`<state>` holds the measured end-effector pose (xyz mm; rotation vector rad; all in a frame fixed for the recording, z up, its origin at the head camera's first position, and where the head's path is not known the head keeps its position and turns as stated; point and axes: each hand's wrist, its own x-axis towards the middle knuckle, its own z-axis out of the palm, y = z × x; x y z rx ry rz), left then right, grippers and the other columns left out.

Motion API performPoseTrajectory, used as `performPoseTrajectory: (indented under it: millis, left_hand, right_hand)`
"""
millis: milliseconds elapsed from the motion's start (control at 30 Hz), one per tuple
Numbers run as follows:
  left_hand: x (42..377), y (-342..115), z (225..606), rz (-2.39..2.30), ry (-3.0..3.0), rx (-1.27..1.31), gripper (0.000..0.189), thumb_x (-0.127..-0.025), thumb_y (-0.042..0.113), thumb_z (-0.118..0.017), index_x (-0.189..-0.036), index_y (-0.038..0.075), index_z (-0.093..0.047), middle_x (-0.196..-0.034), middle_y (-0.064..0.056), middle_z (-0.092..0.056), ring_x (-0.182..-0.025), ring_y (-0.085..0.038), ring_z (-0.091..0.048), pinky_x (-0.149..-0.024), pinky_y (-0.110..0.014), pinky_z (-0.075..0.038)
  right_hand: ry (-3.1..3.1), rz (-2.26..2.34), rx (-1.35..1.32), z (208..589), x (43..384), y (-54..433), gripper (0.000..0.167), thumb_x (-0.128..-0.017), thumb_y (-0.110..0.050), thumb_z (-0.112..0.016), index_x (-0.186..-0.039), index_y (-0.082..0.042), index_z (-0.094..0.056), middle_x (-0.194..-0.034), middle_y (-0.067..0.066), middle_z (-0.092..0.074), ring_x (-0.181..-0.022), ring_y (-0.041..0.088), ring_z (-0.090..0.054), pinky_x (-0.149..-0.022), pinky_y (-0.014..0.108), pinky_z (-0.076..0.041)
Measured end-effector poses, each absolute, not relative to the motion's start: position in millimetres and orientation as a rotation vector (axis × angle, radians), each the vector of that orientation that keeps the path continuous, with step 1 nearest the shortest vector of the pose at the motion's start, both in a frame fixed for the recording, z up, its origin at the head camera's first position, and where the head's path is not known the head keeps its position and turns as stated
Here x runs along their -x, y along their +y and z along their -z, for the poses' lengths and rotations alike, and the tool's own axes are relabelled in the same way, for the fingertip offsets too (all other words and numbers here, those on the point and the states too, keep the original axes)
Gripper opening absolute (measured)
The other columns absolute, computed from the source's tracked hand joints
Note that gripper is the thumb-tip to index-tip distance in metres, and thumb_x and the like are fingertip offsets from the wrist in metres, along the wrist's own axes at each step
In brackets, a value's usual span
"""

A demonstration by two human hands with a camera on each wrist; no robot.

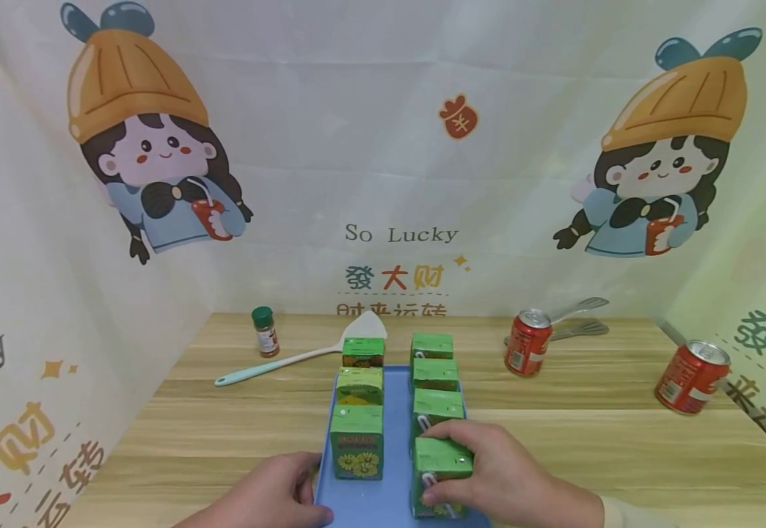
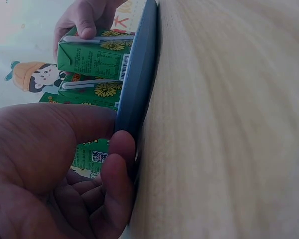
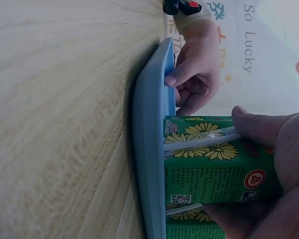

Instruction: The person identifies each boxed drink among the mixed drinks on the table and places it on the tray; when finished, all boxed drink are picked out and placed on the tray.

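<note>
A blue tray [image 1: 396,433] bears two rows of green drink cartons with flower prints. My left hand [image 1: 271,491] pinches the tray's left rim near its front corner; in the left wrist view, the thumb lies over the rim and the curled fingers sit at its outer side. At the front of the right-hand row, my right hand [image 1: 511,473] grips a drink carton [image 1: 441,456] between thumb and fingers. This carton stands upright with its base at the tray floor, a white straw [image 3: 202,142] along its side. Three cartons [image 1: 358,440] form the left row.
Behind the tray lies a spatula [image 1: 310,357] with a pale green handle, near a green-capped spice jar [image 1: 266,334]. Right of the tray stand a red can [image 1: 528,343] and another red can [image 1: 692,378]. Metal utensils [image 1: 581,331] lie behind the nearer can. Printed cloth [image 1: 383,183] surrounds the table.
</note>
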<state>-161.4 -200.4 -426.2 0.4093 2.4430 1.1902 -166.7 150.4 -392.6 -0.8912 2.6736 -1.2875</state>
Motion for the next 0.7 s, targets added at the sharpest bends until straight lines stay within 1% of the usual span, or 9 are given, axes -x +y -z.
performPoseTrajectory:
  millis: [133, 267, 367, 433, 500, 567, 633, 700]
  left_hand:
    - [162, -201, 426, -1.188, 2.441, -0.41, 0.028, -0.091, 0.016, -0.091, -0.107, 0.01, -0.068, -0.073, -0.002, -0.063, -0.066, -0.017, -0.056, -0.057, -0.026, -0.039]
    - [164, -201, 425, -1.176, 2.438, -0.412, 0.029, -0.093, 0.02, -0.09, -0.111, 0.01, -0.07, -0.073, -0.002, -0.063, -0.065, -0.016, -0.056, -0.057, -0.026, -0.04]
    - [166, -201, 425, -1.166, 2.431, -0.422, 0.028, -0.094, 0.022, -0.089, -0.112, 0.011, -0.07, -0.074, -0.001, -0.064, -0.065, -0.016, -0.056, -0.057, -0.026, -0.04]
    - [166, -202, 425, -1.161, 2.426, -0.43, 0.025, -0.096, 0.023, -0.088, -0.109, 0.011, -0.07, -0.074, -0.001, -0.064, -0.065, -0.015, -0.056, -0.057, -0.026, -0.04]
    - [166, -204, 425, -1.151, 2.427, -0.438, 0.023, -0.097, 0.023, -0.087, -0.103, 0.011, -0.069, -0.073, 0.0, -0.063, -0.064, -0.015, -0.055, -0.057, -0.026, -0.039]
    - [167, -206, 425, -1.139, 2.432, -0.453, 0.023, -0.097, 0.024, -0.087, -0.1, 0.01, -0.069, -0.072, 0.0, -0.063, -0.064, -0.015, -0.054, -0.056, -0.026, -0.04]
    - [168, -208, 423, -1.13, 2.44, -0.456, 0.029, -0.097, 0.025, -0.087, -0.108, 0.003, -0.072, -0.073, -0.001, -0.064, -0.064, -0.015, -0.056, -0.056, -0.027, -0.041]
    - [169, -211, 419, -1.119, 2.456, -0.44, 0.046, -0.098, 0.027, -0.087, -0.123, -0.007, -0.071, -0.074, -0.002, -0.066, -0.063, -0.015, -0.058, -0.057, -0.027, -0.044]
  right_hand:
    - [2.687, 1.268, 0.899, 393, 166, 151, 0.061, -0.081, -0.043, -0.101, -0.132, -0.023, -0.074, -0.116, -0.013, -0.074, -0.098, 0.004, -0.065, -0.088, 0.03, -0.057]
    - [2.713, 1.226, 0.917, 391, 166, 152, 0.065, -0.082, -0.048, -0.1, -0.135, -0.023, -0.073, -0.119, -0.013, -0.074, -0.1, 0.004, -0.066, -0.09, 0.032, -0.057]
    - [2.724, 1.209, 0.961, 389, 165, 156, 0.066, -0.084, -0.052, -0.097, -0.139, -0.024, -0.071, -0.127, -0.009, -0.075, -0.108, 0.006, -0.068, -0.094, 0.033, -0.058]
    - [2.726, 1.222, 1.026, 388, 164, 159, 0.065, -0.088, -0.052, -0.094, -0.14, -0.022, -0.071, -0.132, -0.006, -0.075, -0.114, 0.008, -0.069, -0.097, 0.035, -0.059]
    - [2.72, 1.262, 1.097, 387, 163, 163, 0.061, -0.091, -0.049, -0.092, -0.141, -0.02, -0.071, -0.136, -0.005, -0.075, -0.117, 0.009, -0.07, -0.099, 0.036, -0.06]
    - [2.73, 1.305, 1.184, 387, 161, 169, 0.056, -0.094, -0.042, -0.091, -0.139, -0.016, -0.071, -0.133, -0.004, -0.076, -0.115, 0.009, -0.072, -0.097, 0.036, -0.061]
    - [2.759, 1.349, 1.272, 386, 160, 176, 0.05, -0.095, -0.033, -0.092, -0.137, -0.014, -0.071, -0.127, -0.003, -0.078, -0.108, 0.009, -0.073, -0.092, 0.036, -0.062]
    - [2.811, 1.378, 1.311, 383, 158, 185, 0.047, -0.095, -0.024, -0.092, -0.136, -0.014, -0.072, -0.123, -0.005, -0.079, -0.104, 0.009, -0.074, -0.087, 0.036, -0.062]
